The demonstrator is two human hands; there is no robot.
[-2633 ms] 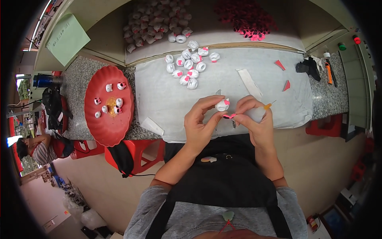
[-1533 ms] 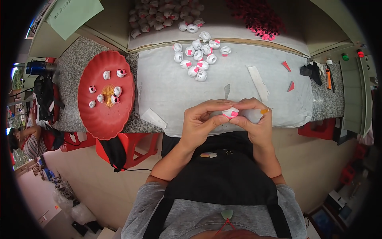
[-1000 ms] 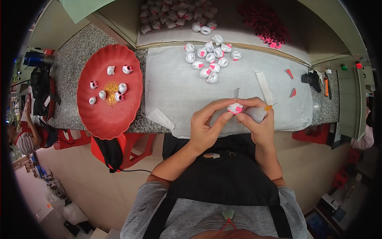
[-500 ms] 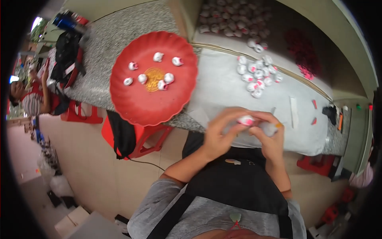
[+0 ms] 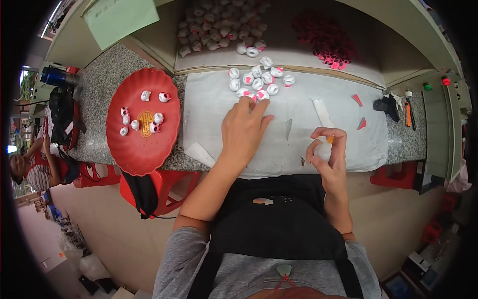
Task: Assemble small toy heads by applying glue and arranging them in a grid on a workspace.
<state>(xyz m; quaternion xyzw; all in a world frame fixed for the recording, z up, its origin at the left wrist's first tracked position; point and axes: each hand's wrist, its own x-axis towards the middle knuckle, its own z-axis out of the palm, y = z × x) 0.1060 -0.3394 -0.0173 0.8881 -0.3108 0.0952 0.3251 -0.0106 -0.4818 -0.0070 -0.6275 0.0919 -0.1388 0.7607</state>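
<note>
Our left hand [image 5: 242, 130] has moved to the white beads [image 5: 257, 72] on the counter [image 5: 94, 97], its grip loosely bent, whether on one we cannot tell, while our right hand [image 5: 336, 163] curls round a bottle [image 5: 323, 151], eight beads [image 5: 158, 118] sitting in the left red tray [image 5: 144, 157], the far heap [image 5: 219, 26] remaining.

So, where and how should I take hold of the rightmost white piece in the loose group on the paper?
Probably by a light pinch across its rounded body, front to back, coming from above and the right. The rightmost white piece sits at the group's edge, and the other white pieces crowd its left. The left hand is nearer.
</note>
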